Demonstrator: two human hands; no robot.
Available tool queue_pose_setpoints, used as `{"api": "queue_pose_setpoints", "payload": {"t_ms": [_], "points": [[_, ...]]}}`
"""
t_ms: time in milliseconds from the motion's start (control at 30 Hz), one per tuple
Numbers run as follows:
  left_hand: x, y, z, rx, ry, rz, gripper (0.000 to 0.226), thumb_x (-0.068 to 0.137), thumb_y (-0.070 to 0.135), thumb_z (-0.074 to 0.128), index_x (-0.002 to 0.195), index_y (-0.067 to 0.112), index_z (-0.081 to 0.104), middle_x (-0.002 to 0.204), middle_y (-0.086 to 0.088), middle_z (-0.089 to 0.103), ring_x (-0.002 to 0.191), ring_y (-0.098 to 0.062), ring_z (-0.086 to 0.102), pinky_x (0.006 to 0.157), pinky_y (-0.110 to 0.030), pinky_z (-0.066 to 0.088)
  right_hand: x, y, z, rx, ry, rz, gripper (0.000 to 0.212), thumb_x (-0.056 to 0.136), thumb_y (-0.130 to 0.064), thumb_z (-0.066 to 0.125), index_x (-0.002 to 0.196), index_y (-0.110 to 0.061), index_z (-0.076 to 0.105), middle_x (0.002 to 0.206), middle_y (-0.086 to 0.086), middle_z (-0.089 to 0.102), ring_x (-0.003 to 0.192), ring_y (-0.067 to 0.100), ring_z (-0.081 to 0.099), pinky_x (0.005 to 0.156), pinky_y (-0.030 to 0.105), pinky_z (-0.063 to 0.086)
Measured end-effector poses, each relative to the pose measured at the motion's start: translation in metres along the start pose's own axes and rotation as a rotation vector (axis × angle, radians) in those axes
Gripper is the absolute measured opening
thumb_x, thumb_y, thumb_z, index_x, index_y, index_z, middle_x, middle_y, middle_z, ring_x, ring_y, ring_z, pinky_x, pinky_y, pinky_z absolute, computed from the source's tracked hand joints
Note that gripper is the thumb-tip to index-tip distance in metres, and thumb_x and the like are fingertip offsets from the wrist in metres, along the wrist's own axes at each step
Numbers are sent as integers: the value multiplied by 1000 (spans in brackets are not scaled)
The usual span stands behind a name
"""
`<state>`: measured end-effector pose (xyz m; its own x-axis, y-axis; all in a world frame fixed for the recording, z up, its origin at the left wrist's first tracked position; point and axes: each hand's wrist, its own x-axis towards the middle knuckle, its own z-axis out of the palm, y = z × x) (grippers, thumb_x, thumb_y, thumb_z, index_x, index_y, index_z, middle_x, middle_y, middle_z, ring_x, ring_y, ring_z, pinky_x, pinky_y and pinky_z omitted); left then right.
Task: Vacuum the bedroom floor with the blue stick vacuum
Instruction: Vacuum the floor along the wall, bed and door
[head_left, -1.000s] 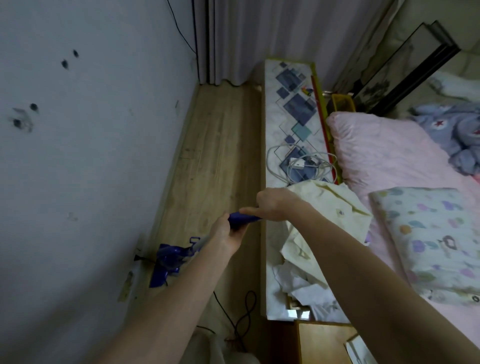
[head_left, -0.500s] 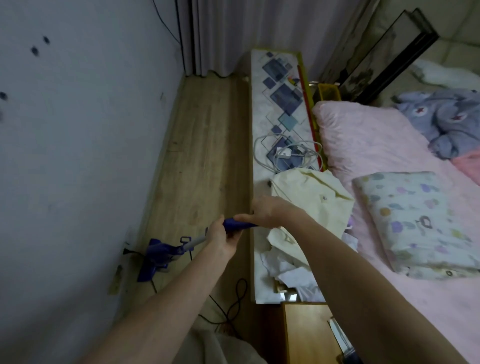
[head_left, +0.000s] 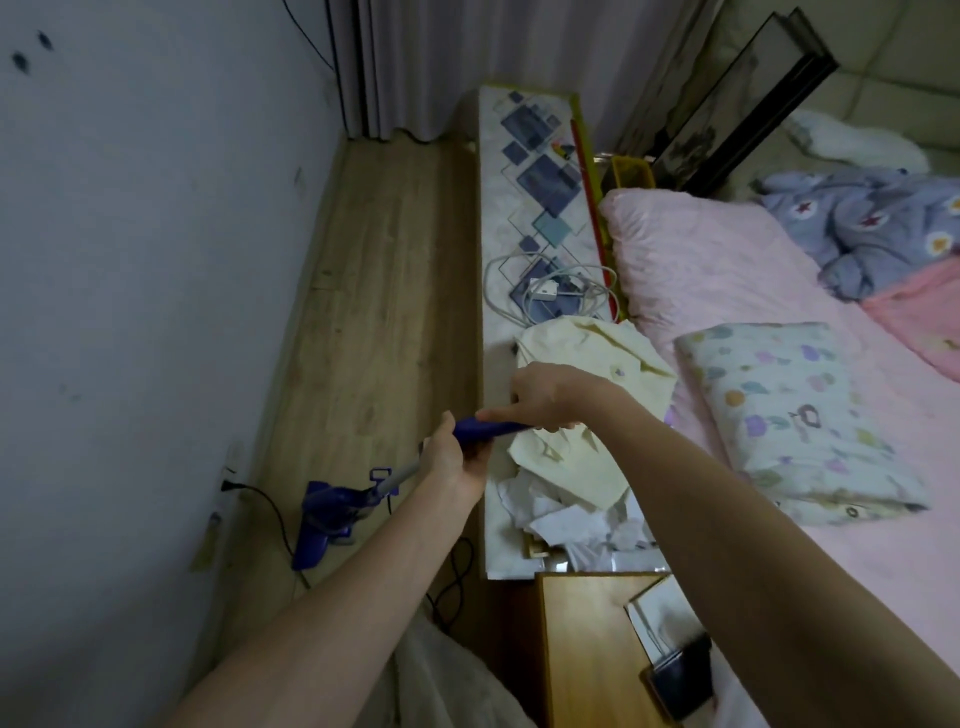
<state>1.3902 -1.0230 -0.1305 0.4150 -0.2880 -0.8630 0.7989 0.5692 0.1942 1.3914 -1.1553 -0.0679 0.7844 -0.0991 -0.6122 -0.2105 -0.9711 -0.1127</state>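
Note:
The blue stick vacuum (head_left: 327, 512) stands on the wooden floor (head_left: 374, 312) in the narrow strip between the wall and the bedside ledge. Its blue body is low at the left, close to the wall, and a silver tube rises to a blue handle. My left hand (head_left: 454, 460) grips the lower part of that handle. My right hand (head_left: 545, 397) grips the handle's upper end, just above and right of the left. The vacuum's floor head is hidden behind its body and my left arm.
A black cord (head_left: 275, 514) runs from a wall socket (head_left: 226, 480) to the vacuum and loops on the floor. The patterned ledge (head_left: 540, 176) carries a white cable coil and cream clothes (head_left: 587, 364). Right of it lies the pink bed (head_left: 727, 270) with a pillow. Curtains (head_left: 415, 67) close the far end.
My view has shifted a little, so the room sits differently in frame. Both hands keep their hold on the handle, and the vacuum's body stays near the wall socket.

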Motion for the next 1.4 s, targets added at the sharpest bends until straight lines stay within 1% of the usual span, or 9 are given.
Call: {"api": "queue_pose_setpoints", "payload": {"t_ms": [200, 400, 633, 767, 933, 1067, 1167, 1267, 1400], "points": [[9, 15, -35, -54, 15, 94, 45, 95, 25, 58, 133, 8, 42, 103, -17, 60, 91, -26, 63, 82, -37, 53, 21, -25, 23, 100, -48, -6, 68, 87, -74, 43, 69, -10, 58, 55, 4, 59, 48, 16, 56, 61, 30, 52], [18, 21, -54, -138, -8, 159, 50, 92, 22, 62, 135, 8, 43, 113, -17, 63, 92, -25, 66, 61, -31, 57, 31, -40, 32, 104, -45, -22, 70, 87, -74, 40, 75, -9, 63, 58, 4, 61, 51, 17, 58, 58, 28, 49], [11, 5, -37, -124, -124, 152, 45, 92, 15, 63, 132, 3, 45, 103, -15, 66, 91, -24, 67, 75, -31, 59, 21, -23, 12, 55, -37, 17, 75, 89, -73, 38, 75, -4, 66, 54, 6, 61, 42, 16, 55, 50, 25, 47], [19, 6, -46, -133, -125, 190, 50, 90, 13, 64, 135, 4, 43, 117, -21, 62, 99, -29, 66, 74, -33, 60, 25, -25, 27, 92, -28, 30, 76, 88, -74, 37, 75, -4, 65, 56, 6, 63, 43, 17, 56, 51, 26, 48], [25, 15, -67, -136, -114, 212, 56, 88, 13, 66, 138, 12, 40, 119, -19, 62, 96, -26, 68, 66, -32, 59, 27, -38, 38, 190, -130, 5, 70, 92, -69, 36, 80, -5, 62, 59, 7, 60, 42, 15, 52, 47, 24, 45], [25, 18, -72, -146, -98, 212, 55, 88, 14, 67, 137, 14, 42, 114, -17, 64, 99, -27, 68, 73, -35, 59, 28, -40, 34, 247, -270, 37, 70, 92, -70, 32, 83, -6, 58, 62, 7, 59, 42, 14, 52, 45, 21, 44], [19, 12, -77, -152, -124, 195, 53, 89, 12, 65, 137, 17, 41, 121, -19, 62, 105, -28, 66, 79, -37, 58, 22, -37, 38, 245, -332, 35, 71, 90, -74, 32, 81, -8, 57, 61, 8, 59, 43, 16, 52, 48, 23, 46], [12, 9, -72, -172, -142, 168, 53, 90, 12, 63, 137, 16, 40, 124, -20, 60, 108, -30, 64, 83, -38, 58, 14, -35, 31, 213, -307, 19, 70, 90, -73, 33, 80, -8, 58, 60, 9, 59, 43, 17, 50, 50, 26, 45], [5, 15, -58, -181, -129, 161, 48, 90, 12, 64, 134, 12, 43, 105, -14, 63, 95, -25, 66, 83, -36, 57, 13, -39, 19, 203, -200, 17, 69, 91, -71, 34, 75, -8, 58, 55, 7, 57, 39, 17, 46, 48, 27, 43]]}}
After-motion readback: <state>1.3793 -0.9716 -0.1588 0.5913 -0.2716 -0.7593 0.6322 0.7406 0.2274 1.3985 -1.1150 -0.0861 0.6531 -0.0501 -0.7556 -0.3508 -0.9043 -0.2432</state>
